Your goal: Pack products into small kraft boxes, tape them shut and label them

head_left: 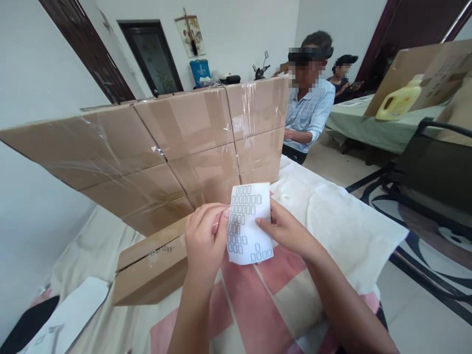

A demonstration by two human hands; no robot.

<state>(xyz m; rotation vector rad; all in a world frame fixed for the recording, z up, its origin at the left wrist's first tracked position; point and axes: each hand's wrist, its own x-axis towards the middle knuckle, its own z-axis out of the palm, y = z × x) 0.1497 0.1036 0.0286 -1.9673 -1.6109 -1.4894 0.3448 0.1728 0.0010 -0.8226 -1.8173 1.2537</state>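
a closed cardboard box (151,278) is seen at the lower left of the frame. at the centre, the left hand (204,231) is curled beside a printed paper sheet (248,236); whether it is pinched there cannot be told. right of centre, its right edge is grasped by the right hand (289,227).

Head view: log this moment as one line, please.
sheet: printed side toward camera | right hand: gripping sheet, thumb in front | left hand: curled at sheet's left edge | box: partly behind left hand
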